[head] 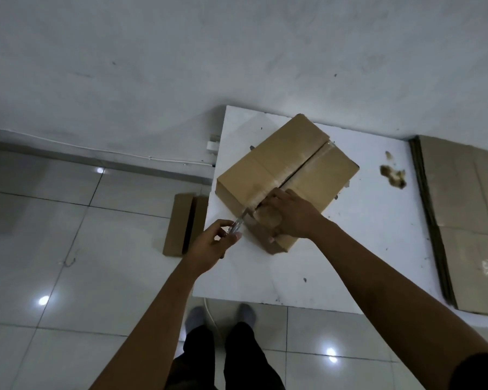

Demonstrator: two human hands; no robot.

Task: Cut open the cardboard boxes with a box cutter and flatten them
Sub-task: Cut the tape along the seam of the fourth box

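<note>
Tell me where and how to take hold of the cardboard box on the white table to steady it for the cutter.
Press the cardboard box on its top flap beside the taped seam, coming from above on the near right, as the right hand does. That likely keeps fingers off the line of the box cutter in the left hand.

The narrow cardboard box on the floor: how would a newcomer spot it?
Start at the white table. On the tiles beside its left edge lies the narrow cardboard box. Unlike the wide taped box above, it is long, slim and untouched.
</note>
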